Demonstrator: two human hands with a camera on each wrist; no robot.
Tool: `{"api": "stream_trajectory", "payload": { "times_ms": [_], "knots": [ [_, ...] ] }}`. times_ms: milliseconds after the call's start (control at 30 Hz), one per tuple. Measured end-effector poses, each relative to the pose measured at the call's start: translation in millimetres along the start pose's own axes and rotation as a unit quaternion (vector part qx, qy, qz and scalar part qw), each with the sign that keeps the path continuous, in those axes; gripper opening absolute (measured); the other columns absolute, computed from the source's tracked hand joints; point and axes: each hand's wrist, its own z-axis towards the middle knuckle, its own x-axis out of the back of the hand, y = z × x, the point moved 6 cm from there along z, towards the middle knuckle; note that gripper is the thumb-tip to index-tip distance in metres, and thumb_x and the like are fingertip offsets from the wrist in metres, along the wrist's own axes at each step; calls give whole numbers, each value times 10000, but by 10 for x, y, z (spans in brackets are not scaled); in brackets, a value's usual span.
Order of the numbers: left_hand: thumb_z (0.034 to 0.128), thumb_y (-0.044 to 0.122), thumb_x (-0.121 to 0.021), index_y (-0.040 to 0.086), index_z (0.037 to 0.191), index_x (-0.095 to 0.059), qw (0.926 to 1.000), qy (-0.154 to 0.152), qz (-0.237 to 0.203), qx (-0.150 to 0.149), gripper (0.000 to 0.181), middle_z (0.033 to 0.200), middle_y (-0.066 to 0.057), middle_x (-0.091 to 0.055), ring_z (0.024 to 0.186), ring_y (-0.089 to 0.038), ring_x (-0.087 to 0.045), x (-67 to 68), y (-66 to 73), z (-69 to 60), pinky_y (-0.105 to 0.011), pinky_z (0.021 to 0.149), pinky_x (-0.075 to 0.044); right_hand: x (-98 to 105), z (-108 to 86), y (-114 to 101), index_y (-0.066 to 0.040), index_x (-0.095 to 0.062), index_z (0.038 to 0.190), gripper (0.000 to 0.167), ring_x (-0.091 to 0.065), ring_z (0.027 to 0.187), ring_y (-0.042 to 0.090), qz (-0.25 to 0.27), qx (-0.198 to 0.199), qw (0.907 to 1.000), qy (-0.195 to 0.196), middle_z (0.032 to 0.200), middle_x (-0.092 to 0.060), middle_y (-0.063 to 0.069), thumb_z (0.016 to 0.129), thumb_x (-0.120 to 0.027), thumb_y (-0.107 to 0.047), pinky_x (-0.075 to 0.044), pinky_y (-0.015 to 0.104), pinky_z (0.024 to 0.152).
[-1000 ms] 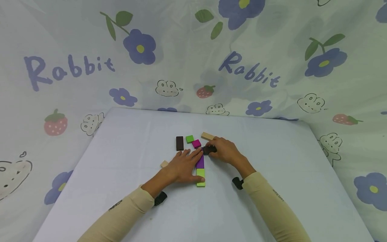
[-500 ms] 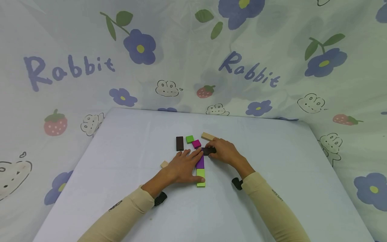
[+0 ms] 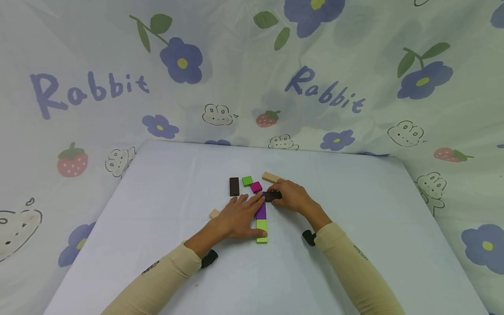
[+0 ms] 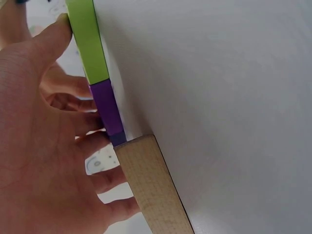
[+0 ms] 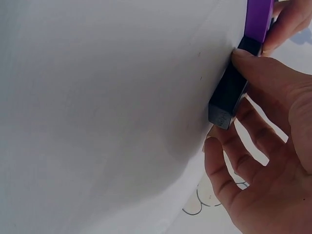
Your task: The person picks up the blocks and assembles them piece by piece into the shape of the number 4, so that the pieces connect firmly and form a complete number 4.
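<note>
Fingers apart, my left hand [image 3: 240, 218] should brace the purple oblong block [image 3: 260, 213] at their tips, squaring the black oblong block [image 3: 271, 197] my right hand [image 3: 293, 196] pinches

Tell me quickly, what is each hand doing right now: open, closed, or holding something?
Left hand: open, its thumb touching the lime block.
Right hand: closed, holding a dark block.

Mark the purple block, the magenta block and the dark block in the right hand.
Purple block [image 4: 107, 108], left wrist view: its visible face.
Magenta block [image 3: 256, 186], head view: its top face.
Dark block [image 5: 228, 89], right wrist view: its long side.
</note>
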Motion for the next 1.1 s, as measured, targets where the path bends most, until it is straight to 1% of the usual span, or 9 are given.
{"api": "stream_trajectory", "payload": {
  "times_ms": [267,467,633,800,967,1100],
  "knots": [
    [852,771,-563,179,1628,-224,10000,-54,17,21,1034,1692,-1,-150,1491,-379,-266,12,2,-11,-596,1168,-253,6,17,-9,-159,-716,1255,392,-602,1048,191,62,-1,10000,-54,1153,-642,29,878,-813,-205,-513,426,955],
    [850,761,-580,158,1620,-255,10000,-2,-70,-34,1030,1686,-22,-178,1478,-404,-282,24,2,-18,-614,1155,-264,5,26,-16,-145,-715,1251,393,-606,1043,191,-3,49,10000,-47,1158,-644,35,876,-814,-204,-520,431,941],
    [852,776,-561,164,1624,-238,10000,-3,-8,-28,1037,1690,-15,-160,1483,-394,-276,16,3,-14,-606,1159,-262,13,20,-23,-134,-712,1256,396,-605,1052,195,3,51,10000,-68,1159,-639,42,878,-812,-197,-513,439,959],
    [850,777,-563,165,1624,-240,10000,43,27,-46,1038,1690,-10,-162,1482,-384,-281,9,2,-8,-602,1158,-267,17,19,-13,-140,-702,1278,421,-599,1053,193,50,16,9999,-161,1158,-632,38,877,-815,-202,-505,428,972],
    [847,777,-565,167,1625,-236,10000,32,6,-40,1041,1691,-9,-158,1487,-381,-274,0,-3,-5,-601,1161,-262,30,17,8,-153,-682,1310,463,-597,1083,207,182,-67,9994,-295,1195,-628,44,874,-819,-227,-494,434,994],
    [848,776,-565,165,1626,-232,10000,13,-14,-39,1043,1691,-10,-154,1489,-386,-268,3,1,-7,-602,1163,-257,87,3,22,-164,-674,1326,486,-595,1091,205,191,1,9993,-314,1220,-633,52,871,-820,-250,-501,434,984]
  ]
}}
